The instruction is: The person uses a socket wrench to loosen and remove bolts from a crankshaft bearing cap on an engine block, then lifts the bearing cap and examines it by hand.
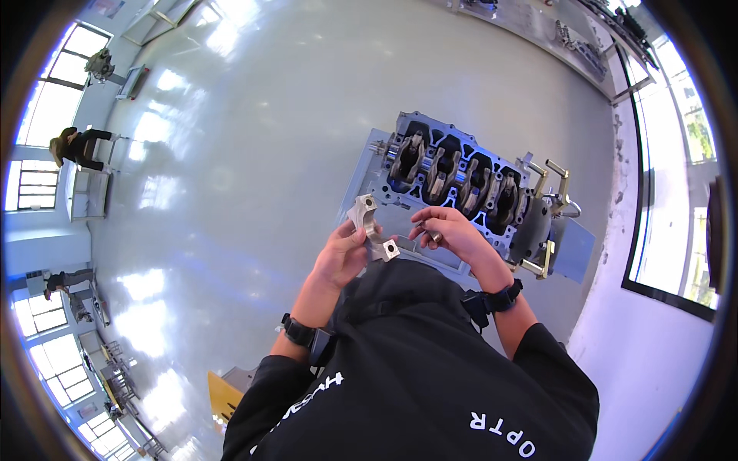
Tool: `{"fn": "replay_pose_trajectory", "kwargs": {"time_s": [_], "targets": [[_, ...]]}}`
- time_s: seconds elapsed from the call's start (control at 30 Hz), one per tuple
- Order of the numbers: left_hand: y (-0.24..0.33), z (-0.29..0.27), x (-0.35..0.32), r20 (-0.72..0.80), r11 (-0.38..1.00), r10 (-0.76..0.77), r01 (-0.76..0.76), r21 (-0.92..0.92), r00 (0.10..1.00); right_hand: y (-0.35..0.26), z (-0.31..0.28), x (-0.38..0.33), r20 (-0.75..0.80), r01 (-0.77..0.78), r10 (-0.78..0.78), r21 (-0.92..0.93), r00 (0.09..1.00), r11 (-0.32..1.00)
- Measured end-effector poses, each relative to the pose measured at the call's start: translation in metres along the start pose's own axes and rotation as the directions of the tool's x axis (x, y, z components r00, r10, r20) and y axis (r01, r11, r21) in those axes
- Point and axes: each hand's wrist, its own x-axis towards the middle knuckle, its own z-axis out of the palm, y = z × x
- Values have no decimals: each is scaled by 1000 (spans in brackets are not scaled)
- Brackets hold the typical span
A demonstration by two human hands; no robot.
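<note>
My left hand [340,256] is closed on a silver, arched bearing cap [363,213]. The cap is tilted, with a bolt hole showing at each end. Just to its right, my right hand [459,233] is curled round a short metal bolt [436,237], one end of which shows beneath the fingers; the rest is hidden. Beyond both hands lies an engine block [446,123], its open side showing the crankshaft [438,182] and its counterweights. Neither hand touches the block.
The block is mounted on a stand with a round plate [530,230] and brass-coloured handles [565,184] at its right. A grey tray [355,184] lies beneath. A bench [538,38] with metal parts stands far right. Two people are at the far left, one in dark clothes [81,146].
</note>
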Motion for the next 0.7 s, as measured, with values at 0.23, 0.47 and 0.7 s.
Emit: {"fn": "replay_pose_trajectory", "kwargs": {"time_s": [0.23,0.47,0.7], "targets": [[12,0,-16,156,991,88,-70,-115,984,-27,42,-2,125,117,-87,-257,988,959],[18,-14,-30,226,965,159,-103,-243,961,-74,100,-3,201,369,-310,-552,929,748],[30,-27,-52,239,956,241,-188,-224,941,-76,157,17,222,305,-259,-207,940,930]]}}
